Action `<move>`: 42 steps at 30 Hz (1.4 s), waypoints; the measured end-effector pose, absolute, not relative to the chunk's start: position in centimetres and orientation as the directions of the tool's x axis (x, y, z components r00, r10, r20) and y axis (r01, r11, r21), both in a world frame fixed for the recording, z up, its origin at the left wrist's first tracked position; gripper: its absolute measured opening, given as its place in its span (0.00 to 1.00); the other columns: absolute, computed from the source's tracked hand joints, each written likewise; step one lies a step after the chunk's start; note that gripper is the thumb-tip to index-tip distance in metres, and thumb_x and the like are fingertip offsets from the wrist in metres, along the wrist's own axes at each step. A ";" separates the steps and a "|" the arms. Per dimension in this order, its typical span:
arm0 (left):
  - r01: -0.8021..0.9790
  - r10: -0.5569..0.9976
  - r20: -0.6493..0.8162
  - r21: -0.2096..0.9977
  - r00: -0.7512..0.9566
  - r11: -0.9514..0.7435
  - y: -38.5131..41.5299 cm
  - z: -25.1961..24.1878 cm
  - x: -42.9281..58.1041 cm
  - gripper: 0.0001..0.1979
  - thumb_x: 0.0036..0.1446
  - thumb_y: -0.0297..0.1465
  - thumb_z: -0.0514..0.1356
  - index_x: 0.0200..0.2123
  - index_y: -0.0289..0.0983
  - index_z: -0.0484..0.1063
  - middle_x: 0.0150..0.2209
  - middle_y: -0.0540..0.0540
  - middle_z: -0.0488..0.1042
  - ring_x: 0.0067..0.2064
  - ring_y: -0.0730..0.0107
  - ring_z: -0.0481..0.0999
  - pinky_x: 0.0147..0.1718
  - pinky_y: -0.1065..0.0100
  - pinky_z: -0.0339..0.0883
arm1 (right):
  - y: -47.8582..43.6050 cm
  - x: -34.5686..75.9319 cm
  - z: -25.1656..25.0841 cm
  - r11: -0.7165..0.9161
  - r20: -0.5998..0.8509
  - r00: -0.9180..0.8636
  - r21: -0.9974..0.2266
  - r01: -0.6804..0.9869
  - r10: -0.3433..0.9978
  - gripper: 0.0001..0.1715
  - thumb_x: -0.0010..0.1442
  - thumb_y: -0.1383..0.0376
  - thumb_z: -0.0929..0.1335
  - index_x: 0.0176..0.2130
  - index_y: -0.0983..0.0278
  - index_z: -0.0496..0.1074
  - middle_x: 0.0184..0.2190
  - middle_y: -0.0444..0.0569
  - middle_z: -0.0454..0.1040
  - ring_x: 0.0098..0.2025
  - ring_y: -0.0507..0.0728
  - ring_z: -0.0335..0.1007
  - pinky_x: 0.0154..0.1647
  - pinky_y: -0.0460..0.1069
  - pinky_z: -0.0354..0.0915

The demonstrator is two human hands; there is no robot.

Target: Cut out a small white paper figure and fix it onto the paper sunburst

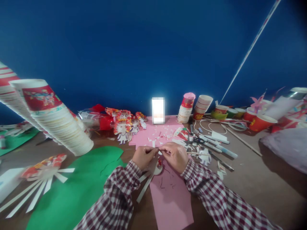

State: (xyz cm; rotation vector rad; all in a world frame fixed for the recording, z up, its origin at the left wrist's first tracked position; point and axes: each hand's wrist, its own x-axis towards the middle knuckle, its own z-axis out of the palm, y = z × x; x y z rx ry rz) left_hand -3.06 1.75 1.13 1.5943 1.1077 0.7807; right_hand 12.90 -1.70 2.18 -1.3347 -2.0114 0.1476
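My left hand [145, 156] and my right hand [174, 155] meet over the pink paper [171, 201], both pinched closed with fingertips touching. A tiny white bit [160, 153] shows at the fingertips, too small to name. Just under my hands lies a cut paper cup [157, 167] with white strips fanning out, partly hidden by them. A thin wooden stick [196, 153] runs out to the right from behind my right hand; whether that hand holds it, I cannot tell. Cut-out paper figures [123, 129] with red and yellow hair stand behind, to the left.
Leaning stacks of paper cups [59, 118] rise at the left beside green paper [72, 188]. Scissors [198, 140] and several pens [222, 148] lie right of my hands. A pixelated bright rectangle [158, 110] stands at the back. A plastic bag [287, 147] rests far right.
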 end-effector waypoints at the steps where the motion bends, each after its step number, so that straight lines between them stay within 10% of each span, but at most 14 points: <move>1: 0.275 0.928 -0.043 0.959 0.369 -0.065 1.8 1.0 -3.1 0.17 0.46 0.42 0.56 0.20 0.33 0.72 0.13 0.53 0.59 0.16 0.80 0.53 0.13 0.76 0.45 | -1.7 12.9 2.2 0.462 0.492 -0.218 -0.454 0.762 0.843 0.10 0.53 0.71 0.64 0.34 0.61 0.72 0.31 0.45 0.74 0.36 0.53 0.67 0.38 0.46 0.61; 42: 0.282 0.940 -0.054 0.958 0.337 -0.046 1.8 1.8 -2.8 0.13 0.42 0.33 0.59 0.32 0.30 0.75 0.28 0.43 0.76 0.26 0.71 0.70 0.25 0.72 0.61 | -1.6 13.0 2.2 0.509 0.494 -0.261 -0.476 0.717 0.829 0.10 0.54 0.71 0.64 0.35 0.62 0.72 0.31 0.47 0.72 0.36 0.53 0.65 0.38 0.47 0.60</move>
